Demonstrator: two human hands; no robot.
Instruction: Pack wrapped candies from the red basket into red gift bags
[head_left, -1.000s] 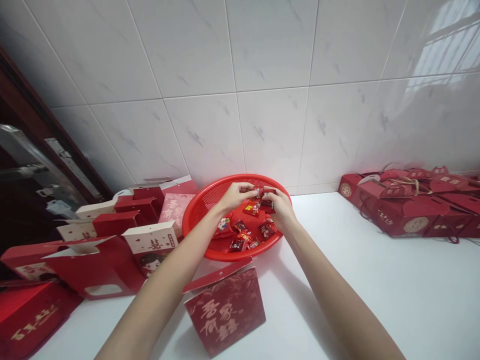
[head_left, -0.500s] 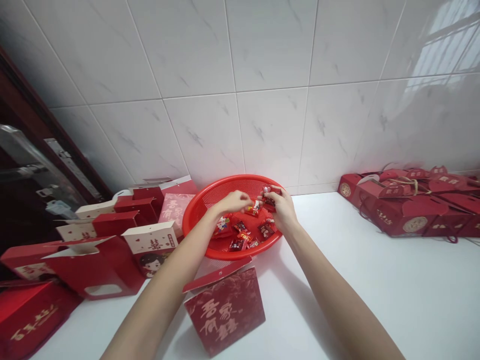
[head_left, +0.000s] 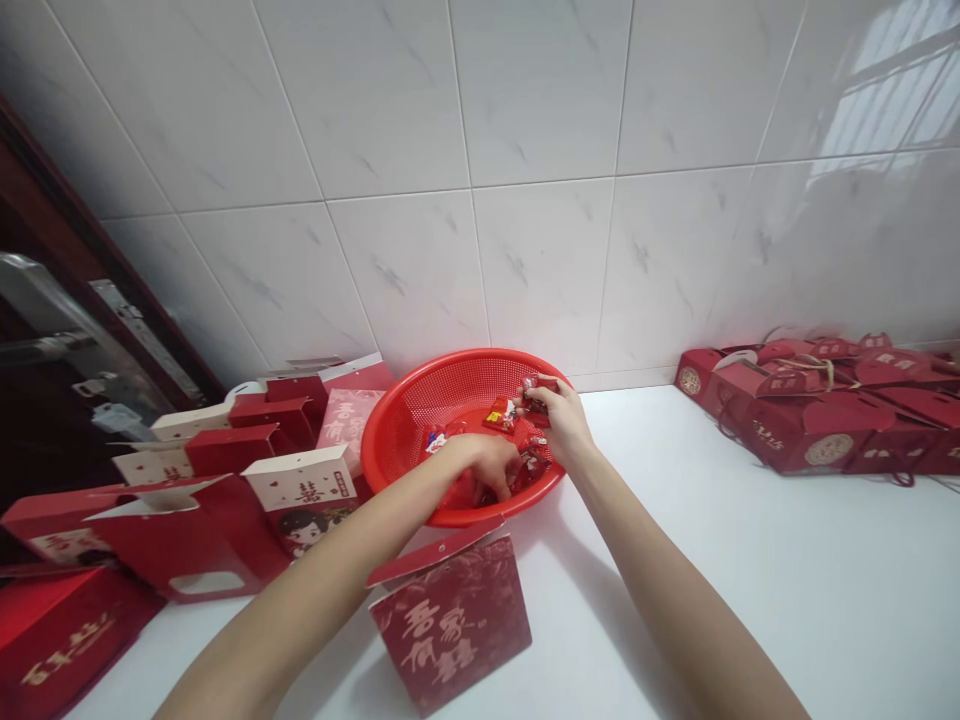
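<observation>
My left hand reaches down into the red plastic basket, its fingers bent round a dark wrapped candy near the front rim. At the basket's right side my right hand is closed on several wrapped candies, whose dark red and shiny wrappers show at the fingertips. Between the hands lies a red and yellow wrapped candy. Another with blue and white print lies at the left, partly behind my left wrist. A dark red gift box with its top flap up stands in front of the basket.
Several open red and cream gift boxes crowd the left of the white table. At the right, closed red gift boxes with cord handles stand against the tiled wall. A dark door with a metal handle is far left.
My left hand has moved down and slightly right, from above the candies into them. The right hand stays almost in place, still holding its candies.
</observation>
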